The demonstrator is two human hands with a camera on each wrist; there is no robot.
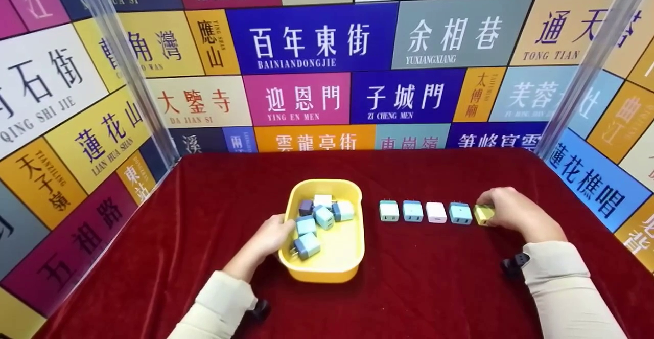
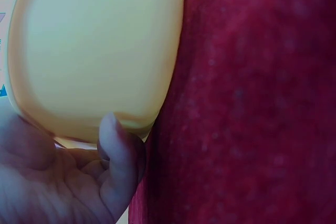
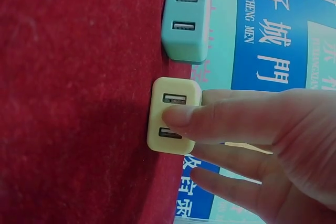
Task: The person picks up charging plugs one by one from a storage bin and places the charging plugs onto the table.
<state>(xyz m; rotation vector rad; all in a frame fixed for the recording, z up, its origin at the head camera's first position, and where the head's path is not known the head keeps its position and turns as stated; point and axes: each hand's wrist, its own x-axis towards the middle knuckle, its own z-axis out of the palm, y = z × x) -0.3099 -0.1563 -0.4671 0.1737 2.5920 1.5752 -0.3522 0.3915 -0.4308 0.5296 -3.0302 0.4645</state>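
Note:
My left hand (image 1: 272, 238) grips the left side of a yellow plastic tub (image 1: 334, 276), with the thumb at its rim; the left wrist view shows fingers against the outer wall. Inside lie several USB charger plugs, among them a white one (image 1: 322, 200), a dark purple one (image 1: 305, 207) and a light-blue and navy one (image 1: 307, 246). My right hand (image 1: 517, 213) pinches a yellow USB charger (image 3: 157, 114) at the right end of a row on the cloth. Its thumb lies on the face between the two ports. Beside it stands a teal charger (image 3: 184, 24), a small gap apart.
Further left in the row are a white charger (image 1: 436, 212), a blue one (image 1: 412, 211) and a pale green one (image 1: 389, 211). Red velvet cloth (image 1: 419, 277) covers the table. Behind it rises a wall of coloured signs (image 1: 311, 37), with clear posts (image 1: 582, 68) at the corners.

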